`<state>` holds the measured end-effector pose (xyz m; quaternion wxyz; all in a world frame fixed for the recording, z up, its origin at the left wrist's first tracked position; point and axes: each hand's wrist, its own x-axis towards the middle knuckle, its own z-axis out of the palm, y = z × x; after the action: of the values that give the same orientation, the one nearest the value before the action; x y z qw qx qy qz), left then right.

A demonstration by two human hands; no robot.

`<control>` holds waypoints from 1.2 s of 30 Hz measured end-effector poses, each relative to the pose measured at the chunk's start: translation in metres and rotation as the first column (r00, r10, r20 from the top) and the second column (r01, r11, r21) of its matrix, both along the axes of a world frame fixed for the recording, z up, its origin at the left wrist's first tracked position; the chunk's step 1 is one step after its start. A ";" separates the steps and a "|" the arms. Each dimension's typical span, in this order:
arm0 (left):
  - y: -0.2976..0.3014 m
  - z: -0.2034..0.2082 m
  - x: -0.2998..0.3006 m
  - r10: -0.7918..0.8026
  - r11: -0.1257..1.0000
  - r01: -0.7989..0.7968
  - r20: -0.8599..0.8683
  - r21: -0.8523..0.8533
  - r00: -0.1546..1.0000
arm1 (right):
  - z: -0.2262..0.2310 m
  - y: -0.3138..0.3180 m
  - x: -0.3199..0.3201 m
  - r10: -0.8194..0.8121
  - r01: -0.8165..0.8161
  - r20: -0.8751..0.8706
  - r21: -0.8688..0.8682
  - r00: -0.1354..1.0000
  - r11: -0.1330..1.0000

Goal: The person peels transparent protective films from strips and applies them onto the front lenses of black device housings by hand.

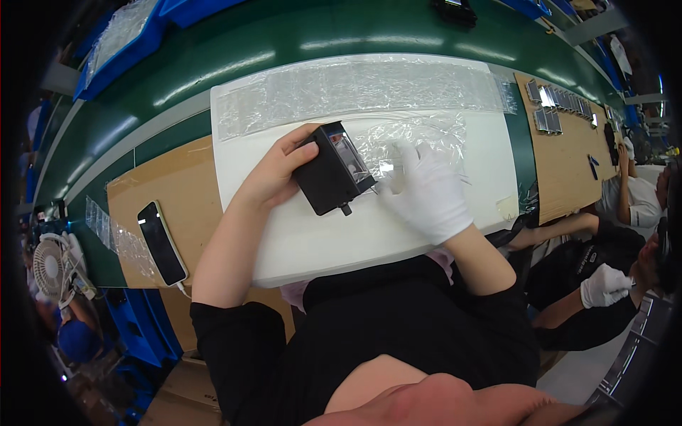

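A black box-shaped device (328,170) with a clear window on its right side and a small knob at its lower end is tilted in my bare left hand (288,167). My left thumb lies over its top edge, with the other fingers behind it. My right hand (430,195), in a white glove, is just right of the device, its fingers apart over clear plastic film (444,131). The gloved thumb comes close to the device's lower right corner; whether it touches is unclear. Beneath both hands is a white padded mat (334,248).
Clear plastic bags (312,89) lie along the mat's far edge. A phone (162,245) with a cable rests on cardboard at left. Blue trays (135,53) stand at the far left. Rows of small metallic parts (561,99) are at right, where a co-worker's gloved hand (605,286) shows.
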<state>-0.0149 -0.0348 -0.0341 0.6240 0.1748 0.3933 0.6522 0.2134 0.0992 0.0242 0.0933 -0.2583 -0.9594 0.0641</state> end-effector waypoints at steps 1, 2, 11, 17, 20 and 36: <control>0.000 0.001 0.001 0.001 1.000 -0.001 -0.011 -0.019 1.000 | 0.002 -0.004 -0.003 -0.030 0.030 0.049 0.001 0.998 1.000; -0.001 0.003 0.001 0.001 0.999 -0.002 -0.022 -0.038 1.000 | 0.004 -0.008 -0.005 -0.060 0.059 0.098 0.004 0.993 0.998; 0.000 0.001 -0.001 -0.068 0.998 0.070 -0.131 0.006 0.989 | -0.008 -0.021 0.000 -0.118 0.107 0.066 0.148 0.991 0.983; -0.002 -0.002 -0.002 -0.104 0.993 0.113 -0.236 0.026 0.966 | -0.013 -0.004 0.010 -0.170 0.170 0.008 -0.116 0.985 0.979; -0.002 -0.004 -0.004 -0.122 0.989 0.138 -0.218 0.059 0.968 | -0.008 -0.001 0.014 -0.192 0.178 -0.025 -0.281 0.981 0.943; 0.039 -0.008 0.044 -0.223 0.972 0.187 0.306 0.142 0.926 | 0.004 0.008 0.023 -0.268 0.144 -0.099 -0.643 0.958 0.752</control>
<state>0.0292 0.0040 -0.0420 0.7337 0.1409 0.2301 0.6237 0.2362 0.1074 0.0281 0.0964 -0.3718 -0.8350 0.3940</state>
